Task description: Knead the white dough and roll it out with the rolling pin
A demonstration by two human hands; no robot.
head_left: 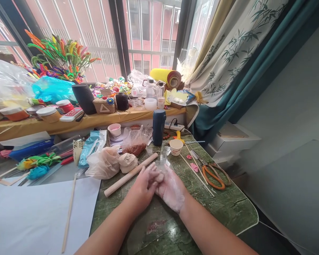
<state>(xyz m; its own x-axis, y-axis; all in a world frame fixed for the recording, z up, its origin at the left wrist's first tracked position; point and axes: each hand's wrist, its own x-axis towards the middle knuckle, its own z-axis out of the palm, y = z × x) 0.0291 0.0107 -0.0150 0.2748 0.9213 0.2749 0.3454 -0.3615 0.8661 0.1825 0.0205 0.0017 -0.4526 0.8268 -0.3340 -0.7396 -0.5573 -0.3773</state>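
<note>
My left hand [144, 186] and my right hand [172, 189] meet over the green table, fingers curled in towards each other. Between them is a small pale piece of clay [160, 177], partly covered by the fingers. White powder coats my right palm and wrist, which face up. Just beyond my left hand lies a wooden rolling pin [131, 175], set at a slant. A larger lump of off-white clay [127, 163] sits behind the pin, beside a crumpled plastic bag [103, 163].
To the right lie orange-handled scissors [214, 176], thin wooden sticks [196, 174] and pink scraps [194, 167]. A paper cup [176, 147] and a dark blue bottle [158, 127] stand behind my hands. White paper [39, 216] covers the left side. Craft supplies crowd the windowsill [138, 115].
</note>
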